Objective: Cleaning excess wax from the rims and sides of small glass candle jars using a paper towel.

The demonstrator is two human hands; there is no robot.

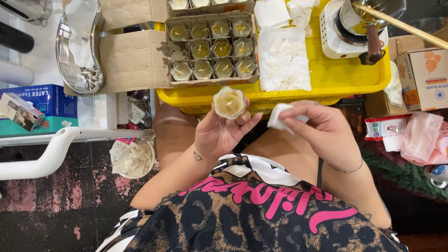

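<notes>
My left hand [219, 133] holds a small cup [229, 102] of pale yellow wax upright, fingers closed round its base; my right hand [322, 128] pinches a folded white tissue [280, 116] just beside it, to the right. Both are raised over my lap, near the front edge of the yellow tray [345, 77].

Risks, as I judge them: the cup rests on fingertips only, so a hard wipe with the tissue could tip it, and any wax that is not fully set could smear or spill onto my legs. Far right on the tray, a metal pot [368, 18] sits on a small white stove [333, 44] with a stick [401, 25] laid across it; a reach past it could knock the stick or the pot's handle.

Packages and labels: a brown carton [212, 49] with card dividers stands far centre on the tray, eleven filled cups in it and one cell empty. White paper sheets [283, 58] lie to its right. At far left, a blue and white glove box [51, 109] bears printed lettering, with a smaller grey box [18, 112] lying on it. At right, a tan carton [427, 79] carries orange and blue marks. Below that lie a red-and-white pack [385, 128] and pink bags [422, 135]. A steel kidney dish [81, 51] lies far left on cardboard.
</notes>
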